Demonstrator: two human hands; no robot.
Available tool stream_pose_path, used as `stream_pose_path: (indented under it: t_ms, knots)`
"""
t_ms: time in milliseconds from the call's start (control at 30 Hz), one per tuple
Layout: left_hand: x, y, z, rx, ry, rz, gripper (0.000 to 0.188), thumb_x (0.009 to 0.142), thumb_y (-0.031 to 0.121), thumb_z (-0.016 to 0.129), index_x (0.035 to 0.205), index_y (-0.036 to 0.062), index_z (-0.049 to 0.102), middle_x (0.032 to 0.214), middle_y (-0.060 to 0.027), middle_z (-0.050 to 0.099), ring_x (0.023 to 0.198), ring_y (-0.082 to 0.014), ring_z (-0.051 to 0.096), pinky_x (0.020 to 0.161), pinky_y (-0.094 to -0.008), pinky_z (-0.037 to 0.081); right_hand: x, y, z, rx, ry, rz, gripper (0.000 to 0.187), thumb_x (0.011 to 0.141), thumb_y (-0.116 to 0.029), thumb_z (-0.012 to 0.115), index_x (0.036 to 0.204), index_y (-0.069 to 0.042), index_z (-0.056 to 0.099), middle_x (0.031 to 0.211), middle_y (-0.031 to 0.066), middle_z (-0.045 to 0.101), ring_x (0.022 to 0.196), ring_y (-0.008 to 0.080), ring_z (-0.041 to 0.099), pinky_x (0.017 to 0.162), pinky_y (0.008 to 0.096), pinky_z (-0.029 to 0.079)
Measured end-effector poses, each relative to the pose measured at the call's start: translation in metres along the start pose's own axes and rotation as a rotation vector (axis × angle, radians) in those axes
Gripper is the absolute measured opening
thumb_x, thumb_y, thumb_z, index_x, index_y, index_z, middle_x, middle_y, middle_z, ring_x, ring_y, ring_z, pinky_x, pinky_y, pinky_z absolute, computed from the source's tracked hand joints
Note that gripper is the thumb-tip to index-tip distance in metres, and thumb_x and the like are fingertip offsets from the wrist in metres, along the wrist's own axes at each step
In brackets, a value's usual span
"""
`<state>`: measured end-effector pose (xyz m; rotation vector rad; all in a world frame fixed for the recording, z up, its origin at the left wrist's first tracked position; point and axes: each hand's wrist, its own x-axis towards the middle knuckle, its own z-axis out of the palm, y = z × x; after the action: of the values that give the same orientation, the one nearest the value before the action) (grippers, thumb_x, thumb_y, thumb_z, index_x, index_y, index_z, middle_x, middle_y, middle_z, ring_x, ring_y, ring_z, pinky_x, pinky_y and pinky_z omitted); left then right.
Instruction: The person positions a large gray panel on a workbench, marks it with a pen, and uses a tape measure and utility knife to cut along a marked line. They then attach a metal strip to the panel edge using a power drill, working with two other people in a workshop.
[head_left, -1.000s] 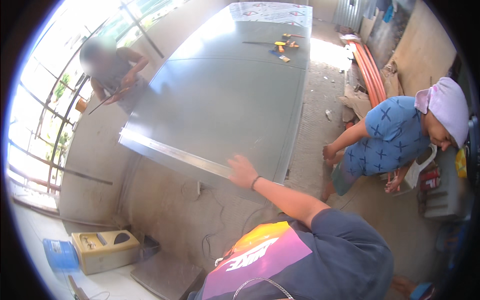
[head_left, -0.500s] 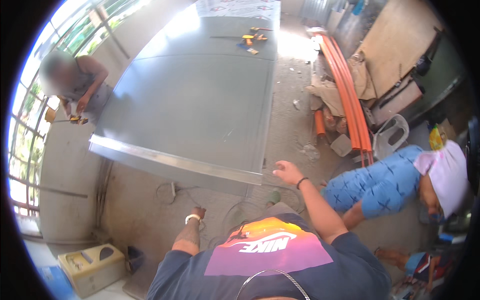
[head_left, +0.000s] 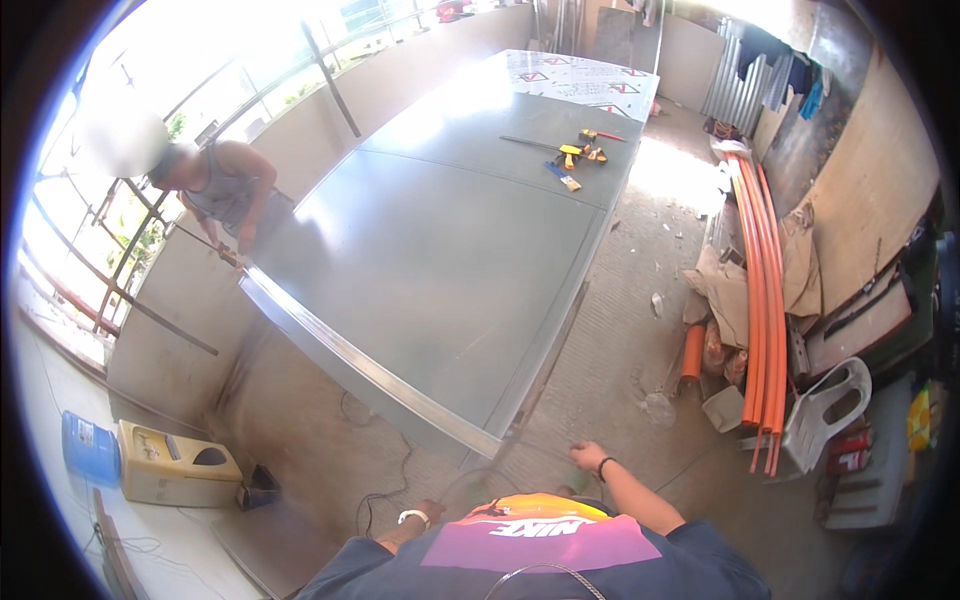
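A large grey sheet-metal panel (head_left: pixel 430 240) lies ahead of me, with a shiny metal strip (head_left: pixel 365 360) along its near edge. My right hand (head_left: pixel 588 456) is held just right of the panel's near corner, apart from it, fingers loosely bent and nothing seen in them. Low by my shirt is my left hand (head_left: pixel 430 510), under the panel's near edge in view; its fingers are too dark and small to make out. At the strip's far left end, a co-worker (head_left: pixel 225 190) bends over with both hands on a small tool (head_left: pixel 228 255).
On the panel lie yellow-handled tools (head_left: pixel 570 155) and a paintbrush (head_left: pixel 568 180). Orange pipes (head_left: pixel 765 300), brown paper and a white plastic chair (head_left: pixel 830 405) stand at right. Cables (head_left: pixel 385 495) trail on the floor. A beige box (head_left: pixel 175 465) and blue container (head_left: pixel 90 448) sit at left.
My view has swung, showing more of the room's far end. The co-worker's hands and tool have come to the strip's end. My right hand is lower, and the crouching person at right has left view.
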<state>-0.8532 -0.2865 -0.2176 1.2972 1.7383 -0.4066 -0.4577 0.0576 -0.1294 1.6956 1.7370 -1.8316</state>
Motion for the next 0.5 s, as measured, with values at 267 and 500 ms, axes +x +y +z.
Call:
stream_pose_path:
  t_ms: [267, 500]
  knots:
    - [0.022, 0.112, 0.054, -0.420, -0.165, -0.181, 0.046, 0.088, 0.036, 0.065, 0.128, 0.0147, 0.069, 0.120, -0.0154, 0.072, 0.104, -0.0336, 0.071, 0.091, -0.0432, 0.054, 0.026, 0.052, -0.100, 0.095, -0.128, 0.135, 0.042, 0.093, -0.020, 0.065, 0.129, 0.001, 0.062, 0.085, 0.0059, 0.066, 0.063, 0.0148, 0.060, 0.053, 0.0284, 0.046]
    - [0.071, 0.213, 0.051, -0.330, 0.057, -0.078, 0.038, 0.090, 0.037, 0.063, 0.105, 0.0050, 0.079, 0.108, -0.0189, 0.075, 0.102, -0.0375, 0.071, 0.091, -0.0453, 0.053, 0.089, 0.018, -0.199, 0.176, -0.168, 0.179, 0.036, 0.095, -0.010, 0.059, 0.131, -0.001, 0.056, 0.077, 0.0016, 0.057, 0.054, 0.0102, 0.050, 0.045, 0.0239, 0.035]
